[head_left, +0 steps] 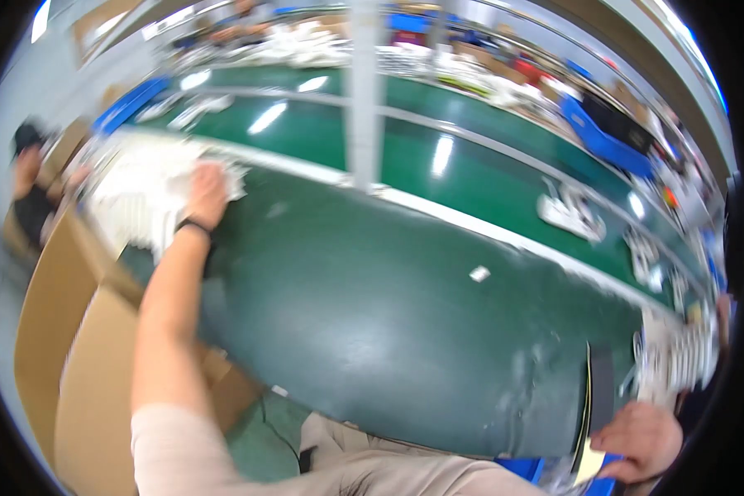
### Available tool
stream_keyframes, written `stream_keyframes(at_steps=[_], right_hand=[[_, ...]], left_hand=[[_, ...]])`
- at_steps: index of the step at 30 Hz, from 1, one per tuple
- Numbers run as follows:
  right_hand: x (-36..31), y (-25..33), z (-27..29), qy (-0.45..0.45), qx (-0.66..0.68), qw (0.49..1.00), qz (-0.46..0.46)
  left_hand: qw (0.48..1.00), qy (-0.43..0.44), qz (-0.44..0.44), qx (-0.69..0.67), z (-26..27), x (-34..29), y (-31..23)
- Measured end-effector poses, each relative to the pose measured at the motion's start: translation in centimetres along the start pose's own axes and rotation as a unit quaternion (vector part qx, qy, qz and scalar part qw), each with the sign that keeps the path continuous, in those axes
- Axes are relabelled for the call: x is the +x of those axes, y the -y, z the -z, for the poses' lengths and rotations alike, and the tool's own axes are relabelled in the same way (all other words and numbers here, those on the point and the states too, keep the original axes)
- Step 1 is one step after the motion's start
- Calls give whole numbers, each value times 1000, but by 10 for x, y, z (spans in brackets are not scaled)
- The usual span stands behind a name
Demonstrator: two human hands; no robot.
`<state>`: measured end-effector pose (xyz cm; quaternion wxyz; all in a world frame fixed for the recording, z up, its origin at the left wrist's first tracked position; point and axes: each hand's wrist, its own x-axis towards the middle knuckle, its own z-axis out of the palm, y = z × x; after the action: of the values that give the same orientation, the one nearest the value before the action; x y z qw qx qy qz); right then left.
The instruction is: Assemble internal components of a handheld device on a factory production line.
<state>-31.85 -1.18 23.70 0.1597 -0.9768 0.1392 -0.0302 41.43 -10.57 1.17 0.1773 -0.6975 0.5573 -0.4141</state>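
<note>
My left hand (209, 196), with a dark band at its wrist, reaches to the right side of a pile of white pieces (145, 194) at the far left of the table. Its fingers are blurred, and I cannot tell whether they grip a white piece. At the near right corner, my right hand (643, 436) is closed on a pale yellow piece (589, 465) at the table's edge. Just beyond it lies a flat black strip (603, 384) with a yellowish edge. A stack of white shoe-like pieces (678, 360) is to the right of the strip.
The green-topped table (372, 306) has a small white scrap (479, 273) on it. An open cardboard box (99, 364) stands at the left. A white post (364, 99) rises before a green conveyor (306, 132) carrying white shoes (569, 211). Another person (37, 186) is at the left.
</note>
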Motion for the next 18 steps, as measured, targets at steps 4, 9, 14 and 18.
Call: stream_keyframes(at_steps=[4,9,14,18], right_hand=[[-1,0,10,-39,11,992,-118],[-45,12,-11,-96,48,963,-249],[-91,10,-33,-70,57,926,-367],[-143,6,-48,-118,60,873,-470]], left_hand=[[953,-159,-96,-242,32,17,-9],[756,-87,-284,-583,282,-21,-95],[704,61,-396,-586,332,-9,-215],[716,72,-375,-585,329,11,-242]])
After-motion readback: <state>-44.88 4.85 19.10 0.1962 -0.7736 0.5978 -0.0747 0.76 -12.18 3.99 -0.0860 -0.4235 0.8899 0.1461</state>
